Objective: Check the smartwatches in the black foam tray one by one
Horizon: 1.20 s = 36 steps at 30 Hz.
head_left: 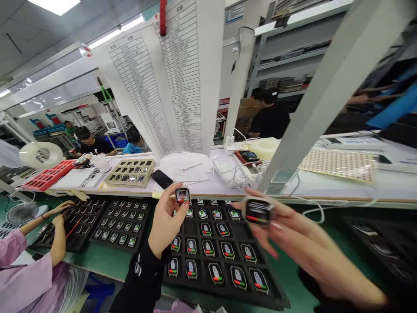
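My left hand (167, 219) pinches a small square smartwatch body (183, 195) between thumb and fingers, its lit screen facing me. In my right hand (286, 226), blurred by motion, is another smartwatch body (258, 211) with a dark screen showing light text and a red strip. Both hands are raised over a black foam tray (239, 230) with rows of square pockets. Most pockets hold strapless watches with lit screens, such as a watch (216, 273) in the front row. A few pockets near the right hand hold no watch.
Left of me a co-worker in a pink sleeve (42, 271) handles parts over another black tray (78, 221). A second watch tray (120, 224) lies between us. On the shelf are a phone (162, 178), a beige tray (130, 172) and papers (189, 171). A white post (312, 113) rises at right.
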Tool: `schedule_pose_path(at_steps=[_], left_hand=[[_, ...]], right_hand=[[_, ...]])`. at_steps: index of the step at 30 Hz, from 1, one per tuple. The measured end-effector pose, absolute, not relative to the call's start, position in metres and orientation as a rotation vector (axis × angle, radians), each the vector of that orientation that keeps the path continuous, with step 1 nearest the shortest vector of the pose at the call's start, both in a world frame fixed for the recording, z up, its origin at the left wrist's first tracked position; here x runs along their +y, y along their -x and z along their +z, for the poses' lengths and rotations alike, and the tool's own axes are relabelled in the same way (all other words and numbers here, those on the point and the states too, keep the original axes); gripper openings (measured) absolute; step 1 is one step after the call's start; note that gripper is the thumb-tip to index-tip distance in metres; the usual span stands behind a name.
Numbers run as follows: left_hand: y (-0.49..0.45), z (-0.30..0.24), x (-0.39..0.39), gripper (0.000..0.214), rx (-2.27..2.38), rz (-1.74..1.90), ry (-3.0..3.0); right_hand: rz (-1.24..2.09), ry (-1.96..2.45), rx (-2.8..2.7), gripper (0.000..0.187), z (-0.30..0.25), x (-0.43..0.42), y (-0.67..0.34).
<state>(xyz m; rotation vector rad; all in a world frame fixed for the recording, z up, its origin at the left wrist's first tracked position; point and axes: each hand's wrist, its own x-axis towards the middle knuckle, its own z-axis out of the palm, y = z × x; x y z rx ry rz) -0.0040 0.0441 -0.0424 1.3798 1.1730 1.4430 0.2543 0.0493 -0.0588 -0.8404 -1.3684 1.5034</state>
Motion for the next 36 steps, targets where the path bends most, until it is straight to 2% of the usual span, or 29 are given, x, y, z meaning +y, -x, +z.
schedule_pose_path(at_steps=[6,15,24,36], left_hand=[[0.008,-0.077,0.022,0.048,1.186,1.317,-1.189],[0.015,-0.125,-0.004,0.052,1.270,1.119,-1.017],[0.016,-0.130,-0.004,0.051,1.283,1.107,-1.015],[-0.008,-0.128,-0.017,0.053,1.255,1.099,-0.903]], right_hand=[[1.659,0.742,-1.296,0.063,-0.083,0.075,-0.227],[1.545,0.830,-1.207,0.042,-0.091,0.095,-0.225],[1.601,0.748,-1.046,0.045,-0.096,0.116,-0.225],[1.478,0.684,-1.156,0.041,-0.065,0.128,-0.222]])
